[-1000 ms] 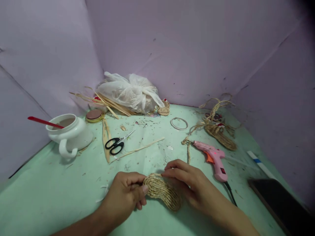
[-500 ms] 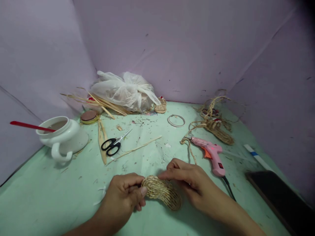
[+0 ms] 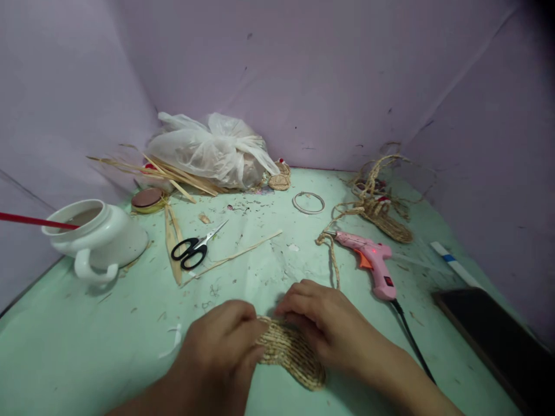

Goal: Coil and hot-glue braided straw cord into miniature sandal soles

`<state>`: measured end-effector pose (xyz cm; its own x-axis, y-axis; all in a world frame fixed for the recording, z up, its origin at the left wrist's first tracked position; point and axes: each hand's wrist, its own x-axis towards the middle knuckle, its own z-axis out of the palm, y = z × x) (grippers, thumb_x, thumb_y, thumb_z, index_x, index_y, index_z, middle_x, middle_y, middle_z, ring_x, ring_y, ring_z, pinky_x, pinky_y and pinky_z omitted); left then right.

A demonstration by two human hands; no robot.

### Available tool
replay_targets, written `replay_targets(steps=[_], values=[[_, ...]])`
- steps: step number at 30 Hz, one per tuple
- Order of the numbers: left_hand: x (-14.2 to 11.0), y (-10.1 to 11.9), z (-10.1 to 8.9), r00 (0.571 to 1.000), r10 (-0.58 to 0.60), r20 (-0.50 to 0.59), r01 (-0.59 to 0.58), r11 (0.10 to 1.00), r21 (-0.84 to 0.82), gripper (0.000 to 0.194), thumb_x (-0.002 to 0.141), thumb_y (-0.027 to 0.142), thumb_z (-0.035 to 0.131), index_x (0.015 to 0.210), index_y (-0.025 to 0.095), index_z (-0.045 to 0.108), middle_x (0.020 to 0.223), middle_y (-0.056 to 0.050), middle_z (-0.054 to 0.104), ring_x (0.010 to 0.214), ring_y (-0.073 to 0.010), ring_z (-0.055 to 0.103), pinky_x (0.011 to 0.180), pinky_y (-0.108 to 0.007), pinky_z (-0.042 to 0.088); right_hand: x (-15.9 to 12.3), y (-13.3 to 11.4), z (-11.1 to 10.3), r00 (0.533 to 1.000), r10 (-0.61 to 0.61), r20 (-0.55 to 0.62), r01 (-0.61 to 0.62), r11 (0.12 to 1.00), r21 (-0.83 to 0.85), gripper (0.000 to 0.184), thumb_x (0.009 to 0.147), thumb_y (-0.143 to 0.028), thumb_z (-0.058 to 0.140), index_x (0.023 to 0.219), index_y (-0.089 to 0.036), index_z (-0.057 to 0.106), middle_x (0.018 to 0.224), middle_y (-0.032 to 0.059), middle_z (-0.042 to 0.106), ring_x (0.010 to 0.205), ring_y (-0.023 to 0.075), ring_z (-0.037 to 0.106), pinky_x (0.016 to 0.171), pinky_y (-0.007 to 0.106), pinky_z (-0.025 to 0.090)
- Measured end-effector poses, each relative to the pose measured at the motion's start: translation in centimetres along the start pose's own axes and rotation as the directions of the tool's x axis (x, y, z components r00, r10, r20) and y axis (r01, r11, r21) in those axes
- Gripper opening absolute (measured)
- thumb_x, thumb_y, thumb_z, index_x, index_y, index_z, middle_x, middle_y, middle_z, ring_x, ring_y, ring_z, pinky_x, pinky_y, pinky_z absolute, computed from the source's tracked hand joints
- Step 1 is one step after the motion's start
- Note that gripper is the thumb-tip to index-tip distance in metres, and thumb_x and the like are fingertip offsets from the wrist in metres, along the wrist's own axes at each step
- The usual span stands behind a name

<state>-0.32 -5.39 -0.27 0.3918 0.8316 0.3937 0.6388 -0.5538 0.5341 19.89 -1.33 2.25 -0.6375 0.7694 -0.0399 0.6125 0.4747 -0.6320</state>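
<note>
A small woven straw sole (image 3: 292, 358) lies low in the middle of the green table (image 3: 108, 323). My left hand (image 3: 219, 346) is closed on its left end, the thumb pressed on the weave. My right hand (image 3: 323, 326) curls over its upper right edge, fingertips pinching the rim. A braided straw cord (image 3: 332, 254) trails from behind my right hand toward the back. A pink glue gun (image 3: 368, 257) with a lit red lamp lies just right of my right hand.
Black scissors (image 3: 191, 251) and straw strips lie left of centre. A white pot (image 3: 97, 237) with a red stick stands at the left. A plastic bag (image 3: 208, 150), a ring (image 3: 309, 202), another straw sandal (image 3: 384, 216) and a dark tablet (image 3: 494, 338) are around.
The view has tilted, so everything sits slightly lower and leftward. My hands have drawn the woven sole nearer to me, and my left hand now covers more of its left end.
</note>
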Motion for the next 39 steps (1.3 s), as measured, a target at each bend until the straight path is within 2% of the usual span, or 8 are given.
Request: replay_targets(steps=[2, 5, 8, 13, 18, 26, 31, 39], values=[[-0.2, 0.3, 0.8, 0.983, 0.181, -0.016, -0.18, 0.982, 0.052, 0.02, 0.082, 0.013, 0.044, 0.083, 0.02, 0.062, 0.076, -0.003, 0.061, 0.067, -0.0162, 0.055, 0.061, -0.028, 0.048, -0.1, 0.0, 0.0, 1.0, 0.003, 0.003, -0.003, 1.0, 0.0, 0.025, 0.082, -0.005, 0.049, 0.093, -0.019, 0.066, 0.086, 0.0039, 0.065, 0.082, 0.0174, 0.057, 0.073, 0.029, 0.043], [-0.3, 0.5, 1.6, 0.961, 0.273, 0.036, -0.275, 0.947, 0.168, 0.026, 0.086, 0.01, 0.036, 0.081, 0.017, 0.061, 0.073, -0.004, 0.062, 0.067, -0.0172, 0.055, 0.062, -0.03, 0.051, -0.4, 0.3, 0.2, 1.0, -0.005, 0.016, 0.005, 1.0, 0.031, 0.022, 0.083, -0.008, 0.05, 0.091, -0.021, 0.066, 0.085, 0.0029, 0.063, 0.08, 0.0165, 0.056, 0.07, 0.028, 0.043], [-0.5, 0.4, 1.8, 0.937, 0.349, -0.011, -0.336, 0.91, 0.243, 0.028, 0.09, 0.01, 0.033, 0.085, 0.014, 0.06, 0.079, -0.005, 0.065, 0.072, -0.0173, 0.057, 0.066, -0.029, 0.052, -1.0, 0.7, 0.4, 1.0, 0.023, 0.009, -0.024, 0.998, 0.063, 0.025, 0.082, -0.005, 0.049, 0.091, -0.022, 0.066, 0.086, 0.0031, 0.062, 0.081, 0.0166, 0.056, 0.069, 0.028, 0.043], [-0.4, 0.1, 1.7, 0.963, 0.262, 0.057, -0.268, 0.941, 0.206, 0.032, 0.093, 0.014, 0.028, 0.087, 0.015, 0.059, 0.08, -0.005, 0.065, 0.07, -0.0171, 0.058, 0.064, -0.029, 0.054, -1.5, 1.1, 0.6, 0.994, 0.11, 0.005, -0.11, 0.992, 0.06, 0.025, 0.082, -0.006, 0.049, 0.087, -0.022, 0.066, 0.081, 0.0027, 0.061, 0.078, 0.0175, 0.056, 0.067, 0.03, 0.042], [0.2, 0.1, 1.7, 0.975, 0.201, 0.094, -0.215, 0.959, 0.185, 0.025, 0.083, 0.004, 0.037, 0.089, 0.016, 0.059, 0.081, -0.004, 0.065, 0.068, -0.0155, 0.058, 0.062, -0.027, 0.054, -1.2, 1.1, 0.7, 0.981, 0.192, -0.008, -0.192, 0.981, 0.005, 0.019, 0.08, -0.01, 0.051, 0.08, -0.023, 0.066, 0.077, 0.002, 0.061, 0.073, 0.0181, 0.056, 0.064, 0.031, 0.04], [-0.1, 0.1, 1.3, 0.96, 0.246, 0.131, -0.272, 0.929, 0.25, 0.025, 0.087, 0.007, 0.039, 0.09, 0.017, 0.061, 0.085, -0.004, 0.065, 0.073, -0.0147, 0.059, 0.068, -0.025, 0.054, -1.6, 1.1, -0.8, 0.969, 0.234, 0.074, -0.233, 0.972, -0.031, 0.028, 0.093, -0.023, 0.036, 0.076, -0.02, 0.059, 0.075, 0.0044, 0.062, 0.071, 0.0196, 0.058, 0.066, 0.034, 0.041], [0.0, 0.3, 1.1, 0.96, 0.25, 0.127, -0.275, 0.927, 0.254, 0.027, 0.091, 0.009, 0.035, 0.092, 0.016, 0.062, 0.085, -0.005, 0.066, 0.075, -0.0162, 0.06, 0.067, -0.026, 0.054, -1.7, 1.3, -0.7, 0.967, 0.253, 0.016, -0.25, 0.963, -0.098, 0.026, 0.089, -0.02, 0.038, 0.071, -0.02, 0.057, 0.072, 0.0047, 0.062, 0.068, 0.0198, 0.058, 0.063, 0.034, 0.041], [0.2, 0.3, 1.2, 0.956, 0.252, 0.147, -0.284, 0.921, 0.266, 0.032, 0.092, 0.011, 0.031, 0.09, 0.015, 0.062, 0.082, -0.005, 0.067, 0.07, -0.0167, 0.059, 0.061, -0.028, 0.053, -2.1, 1.5, -0.4, 0.963, 0.253, -0.096, -0.255, 0.967, -0.011, 0.019, 0.081, -0.016, 0.048, 0.074, -0.023, 0.064, 0.069, 0.0025, 0.065, 0.067, 0.0192, 0.06, 0.062, 0.033, 0.041]])
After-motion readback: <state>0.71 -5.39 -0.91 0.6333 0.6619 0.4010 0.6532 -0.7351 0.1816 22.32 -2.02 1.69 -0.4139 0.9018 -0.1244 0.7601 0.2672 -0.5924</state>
